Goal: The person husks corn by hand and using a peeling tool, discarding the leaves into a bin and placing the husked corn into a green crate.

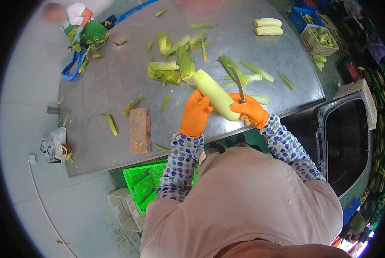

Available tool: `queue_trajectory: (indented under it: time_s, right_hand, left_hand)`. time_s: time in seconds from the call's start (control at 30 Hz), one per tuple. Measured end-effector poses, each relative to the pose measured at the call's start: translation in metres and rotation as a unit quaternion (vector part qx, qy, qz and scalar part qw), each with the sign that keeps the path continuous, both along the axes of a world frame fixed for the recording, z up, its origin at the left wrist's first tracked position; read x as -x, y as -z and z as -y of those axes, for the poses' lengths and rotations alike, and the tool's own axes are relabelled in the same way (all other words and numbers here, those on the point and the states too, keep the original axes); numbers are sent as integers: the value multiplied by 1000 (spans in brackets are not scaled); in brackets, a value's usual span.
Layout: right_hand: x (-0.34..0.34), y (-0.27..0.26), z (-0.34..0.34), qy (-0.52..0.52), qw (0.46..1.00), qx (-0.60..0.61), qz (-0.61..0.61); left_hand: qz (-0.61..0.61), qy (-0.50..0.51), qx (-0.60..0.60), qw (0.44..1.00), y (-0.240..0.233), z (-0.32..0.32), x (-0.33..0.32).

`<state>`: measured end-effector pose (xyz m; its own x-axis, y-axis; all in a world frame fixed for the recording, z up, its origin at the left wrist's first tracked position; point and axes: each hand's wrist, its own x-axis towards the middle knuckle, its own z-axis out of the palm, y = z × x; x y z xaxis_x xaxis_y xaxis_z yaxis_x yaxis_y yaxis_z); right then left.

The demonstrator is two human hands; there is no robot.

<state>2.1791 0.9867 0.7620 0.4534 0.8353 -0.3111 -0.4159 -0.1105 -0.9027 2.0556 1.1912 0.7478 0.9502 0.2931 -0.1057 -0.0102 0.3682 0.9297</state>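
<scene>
A trimmed ear of corn in pale green inner husk [213, 93] is held slanting above the metal table [108, 90]. My left hand [195, 114], in an orange glove, has its bent fingers against the ear's left side, partly hidden by it. In my right hand [252, 111], also gloved, are a curved-blade knife [239, 82] with a wooden handle, blade pointing up and away, and the ear's lower end under the thumb. Beyond the ear lie loose green husks [187, 66] and cut leaves [232, 67].
Two trimmed ears [268, 30] lie at the table's far right. A brick [140, 130] rests left of my left hand. Below the near edge is a green plastic crate [144, 183]. A crate of corn [318, 40] stands at right. A co-worker in a green apron [87, 30] is at far left.
</scene>
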Motion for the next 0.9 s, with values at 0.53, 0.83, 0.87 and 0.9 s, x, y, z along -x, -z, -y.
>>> queue_trajectory:
  time_s: [0.53, 0.83, 0.87, 0.9]
  right_hand:
    - [25, 4, -16, 127, 970, 13, 208]
    - [30, 5, -22, 138, 911, 110, 374]
    - [29, 5, -22, 133, 896, 120, 407]
    - [26, 6, -23, 126, 879, 129, 440]
  left_hand:
    - [52, -7, 166, 985, 25, 46, 7]
    - [82, 30, 126, 988, 37, 37, 19]
    - [79, 32, 121, 989, 36, 37, 19]
    - [77, 32, 117, 990, 35, 36, 19]
